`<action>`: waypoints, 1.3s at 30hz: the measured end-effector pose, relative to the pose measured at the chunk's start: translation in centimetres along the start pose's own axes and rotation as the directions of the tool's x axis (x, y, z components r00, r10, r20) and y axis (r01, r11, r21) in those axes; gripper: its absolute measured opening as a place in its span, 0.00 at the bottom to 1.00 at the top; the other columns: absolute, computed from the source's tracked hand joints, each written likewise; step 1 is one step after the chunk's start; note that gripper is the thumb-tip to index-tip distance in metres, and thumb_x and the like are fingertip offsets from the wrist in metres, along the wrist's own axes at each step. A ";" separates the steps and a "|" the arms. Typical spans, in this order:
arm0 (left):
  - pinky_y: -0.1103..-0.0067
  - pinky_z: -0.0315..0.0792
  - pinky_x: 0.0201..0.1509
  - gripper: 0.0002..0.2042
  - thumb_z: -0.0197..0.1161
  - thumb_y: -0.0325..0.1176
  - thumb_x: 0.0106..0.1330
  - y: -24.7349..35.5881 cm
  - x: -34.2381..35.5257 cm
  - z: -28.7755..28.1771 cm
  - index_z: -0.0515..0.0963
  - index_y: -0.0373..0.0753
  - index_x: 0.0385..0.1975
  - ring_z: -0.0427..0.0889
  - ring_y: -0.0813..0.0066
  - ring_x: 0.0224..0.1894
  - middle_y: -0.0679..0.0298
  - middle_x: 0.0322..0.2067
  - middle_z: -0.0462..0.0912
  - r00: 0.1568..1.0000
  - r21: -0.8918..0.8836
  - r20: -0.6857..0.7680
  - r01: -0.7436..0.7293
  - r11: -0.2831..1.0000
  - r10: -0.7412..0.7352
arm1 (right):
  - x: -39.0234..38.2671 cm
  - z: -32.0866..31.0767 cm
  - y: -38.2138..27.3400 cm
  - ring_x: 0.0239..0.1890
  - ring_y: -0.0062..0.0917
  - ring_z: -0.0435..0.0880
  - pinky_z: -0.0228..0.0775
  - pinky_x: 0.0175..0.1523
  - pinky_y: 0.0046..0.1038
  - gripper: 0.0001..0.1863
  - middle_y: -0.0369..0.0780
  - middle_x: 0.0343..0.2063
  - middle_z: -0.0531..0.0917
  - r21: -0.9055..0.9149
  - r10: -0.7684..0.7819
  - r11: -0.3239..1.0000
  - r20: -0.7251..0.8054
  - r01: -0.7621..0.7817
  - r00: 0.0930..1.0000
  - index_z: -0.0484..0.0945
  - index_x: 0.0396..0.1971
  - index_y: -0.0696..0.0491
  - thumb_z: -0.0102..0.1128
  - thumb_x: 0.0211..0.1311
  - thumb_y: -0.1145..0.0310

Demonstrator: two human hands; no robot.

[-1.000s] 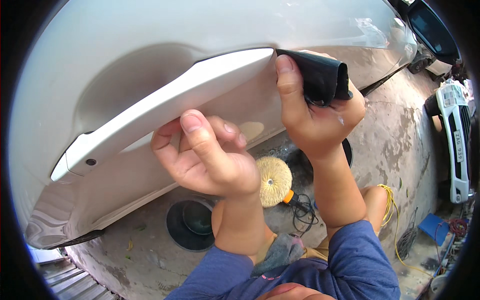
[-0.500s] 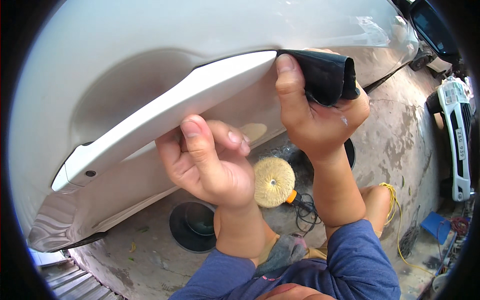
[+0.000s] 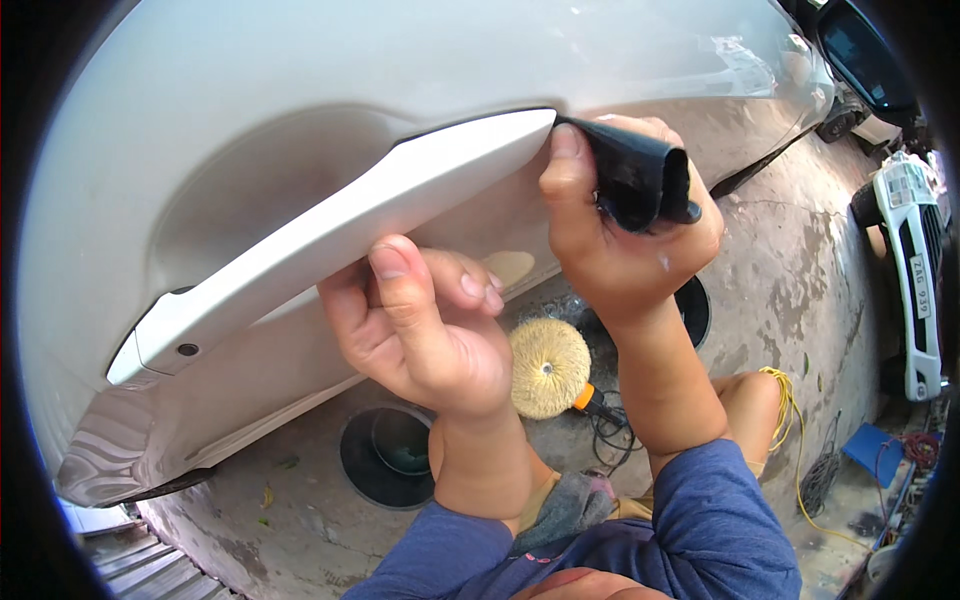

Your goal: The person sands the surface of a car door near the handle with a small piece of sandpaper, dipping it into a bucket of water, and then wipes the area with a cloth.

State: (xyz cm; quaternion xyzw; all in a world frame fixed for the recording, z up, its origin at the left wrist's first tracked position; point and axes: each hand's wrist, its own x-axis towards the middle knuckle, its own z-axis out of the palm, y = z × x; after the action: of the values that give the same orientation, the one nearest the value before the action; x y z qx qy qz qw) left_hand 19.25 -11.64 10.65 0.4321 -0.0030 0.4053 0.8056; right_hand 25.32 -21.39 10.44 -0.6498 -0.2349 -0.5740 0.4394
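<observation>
A white door handle (image 3: 340,220) runs diagonally across a silver car door (image 3: 250,60). My left hand (image 3: 430,325) is at its lower edge, with the thumb tip in front, a finger passing behind the handle and the other fingers curled. At the handle's upper right end, my right hand (image 3: 630,230) is closed around a folded, curled piece of black sandpaper (image 3: 640,180). My right thumb presses near the handle's tip, where the sandpaper's narrow corner meets it. Part of the right fingers is hidden behind the sandpaper.
Below my hands, a polisher with a round, cream wool pad (image 3: 550,368) rests on the concrete floor (image 3: 770,260). A black bucket (image 3: 390,455) stands left of it; another dark round container (image 3: 692,312) is partly behind my right forearm. A yellow cord (image 3: 790,410) and a white bumper (image 3: 908,280) are at right.
My right hand has moved slightly down and left with the sandpaper, which has tilted a little. My left hand stays at nearly the same place on the handle.
</observation>
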 end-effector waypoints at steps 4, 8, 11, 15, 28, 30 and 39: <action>0.82 0.62 0.19 0.09 0.56 0.39 0.78 0.0 0.1 -0.2 0.71 0.39 0.41 0.63 0.84 0.15 0.72 0.15 0.65 1.000 0.002 -0.015 -0.006 1.000 0.006 | -0.5 0.8 -0.2 0.27 0.20 0.81 0.74 0.35 0.20 0.06 0.40 0.28 0.85 -0.049 -0.055 0.997 -0.054 0.052 0.997 0.82 0.33 0.62 0.71 0.58 0.80; 0.82 0.62 0.19 0.10 0.56 0.39 0.78 0.0 0.2 0.0 0.71 0.39 0.42 0.63 0.83 0.15 0.72 0.14 0.65 1.000 -0.016 -0.018 0.012 1.000 -0.013 | -0.3 0.7 -0.7 0.28 0.20 0.81 0.74 0.35 0.20 0.06 0.40 0.28 0.85 -0.036 0.017 0.999 -0.062 -0.019 0.998 0.81 0.34 0.63 0.70 0.59 0.81; 0.82 0.62 0.19 0.10 0.56 0.39 0.78 -0.1 0.1 0.1 0.71 0.38 0.42 0.63 0.83 0.15 0.72 0.14 0.65 1.000 -0.035 -0.011 0.017 0.999 -0.018 | -0.4 0.7 -0.3 0.28 0.20 0.81 0.74 0.36 0.20 0.06 0.40 0.29 0.85 -0.037 -0.024 0.999 -0.065 0.021 0.998 0.81 0.34 0.63 0.70 0.60 0.81; 0.82 0.63 0.19 0.10 0.56 0.39 0.79 0.0 0.2 0.0 0.70 0.38 0.43 0.63 0.83 0.15 0.72 0.14 0.65 1.000 -0.044 0.006 0.015 0.999 -0.015 | -0.3 0.7 -0.6 0.28 0.21 0.82 0.75 0.36 0.21 0.05 0.41 0.29 0.85 -0.042 -0.012 0.999 -0.058 0.010 0.998 0.81 0.34 0.64 0.70 0.61 0.81; 0.82 0.64 0.20 0.09 0.56 0.38 0.79 -0.1 0.3 0.0 0.72 0.38 0.44 0.64 0.84 0.16 0.71 0.14 0.66 0.999 -0.074 -0.004 0.039 0.996 -0.039 | 0.8 -0.6 0.0 0.33 0.23 0.83 0.76 0.40 0.21 0.07 0.42 0.32 0.86 -0.066 -0.095 0.993 0.087 0.101 0.992 0.82 0.36 0.64 0.71 0.61 0.81; 0.82 0.64 0.20 0.09 0.56 0.38 0.79 -0.2 0.3 0.0 0.72 0.39 0.44 0.64 0.84 0.16 0.72 0.14 0.66 0.999 -0.067 -0.012 0.037 0.997 -0.038 | 0.7 -0.5 0.0 0.33 0.22 0.83 0.76 0.40 0.21 0.07 0.42 0.32 0.86 -0.069 -0.049 0.996 0.098 0.056 0.994 0.82 0.36 0.64 0.71 0.60 0.81; 0.82 0.64 0.20 0.09 0.56 0.38 0.79 -0.3 0.3 0.0 0.72 0.39 0.44 0.65 0.84 0.16 0.72 0.15 0.66 1.000 -0.058 0.006 0.029 0.998 -0.029 | 0.7 0.0 1.2 0.30 0.21 0.83 0.75 0.36 0.20 0.07 0.41 0.30 0.85 -0.064 -0.209 0.975 0.047 0.212 0.977 0.81 0.35 0.64 0.71 0.60 0.81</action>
State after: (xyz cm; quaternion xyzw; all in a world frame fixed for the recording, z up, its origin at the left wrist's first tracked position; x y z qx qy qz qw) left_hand 19.68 -11.49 10.53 0.4099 -0.0107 0.3922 0.8235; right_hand 26.43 -22.09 10.77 -0.6475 -0.2913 -0.6118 0.3487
